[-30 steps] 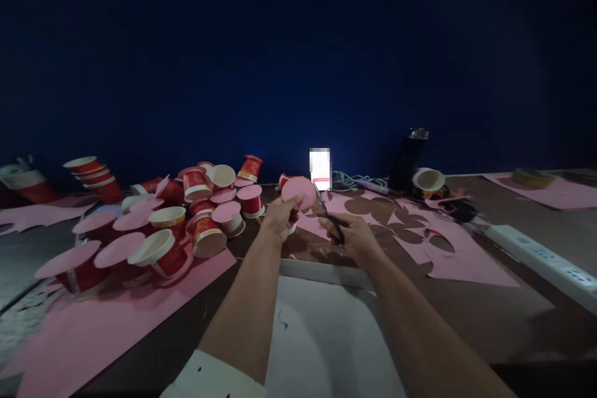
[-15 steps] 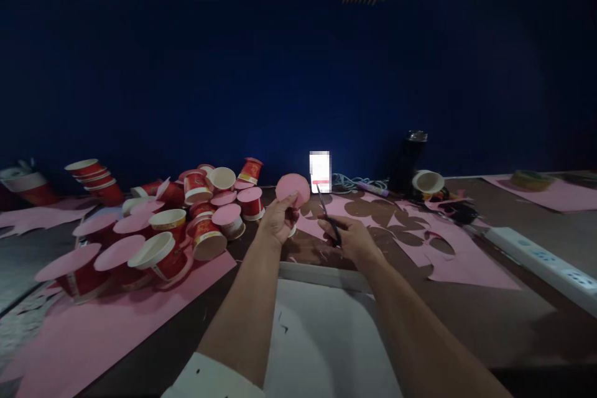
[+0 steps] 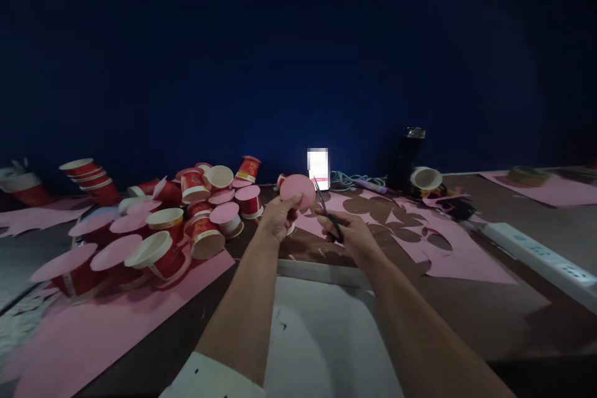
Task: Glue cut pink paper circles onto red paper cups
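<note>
My left hand (image 3: 278,219) pinches a round pink paper disc (image 3: 298,190) by its lower edge, thumb on the front face. Behind the disc's left edge a bit of red shows; whether it belongs to something held is hidden. Black-handled scissors (image 3: 334,227) are gripped in my right hand (image 3: 353,237), blades pointing up and away, close beside the disc's right edge. To the left of my hands stand and lie several red paper cups (image 3: 208,237), many with pink discs on their ends. Pink paper with round holes (image 3: 471,264) lies to the right.
A lit phone (image 3: 319,168) leans at the back, near a white cable (image 3: 347,180). On the right are a dark bottle (image 3: 410,158), a tipped cup (image 3: 426,179) and a white power strip (image 3: 536,255). Pink sheet (image 3: 135,323) covers the left front; a blue panel (image 3: 280,74) rises behind.
The pink disc has shifted slightly right and turned, coming nearer the scissors. The scissor blades have moved a little left and appear slightly more apart. The whole view has shifted slightly.
</note>
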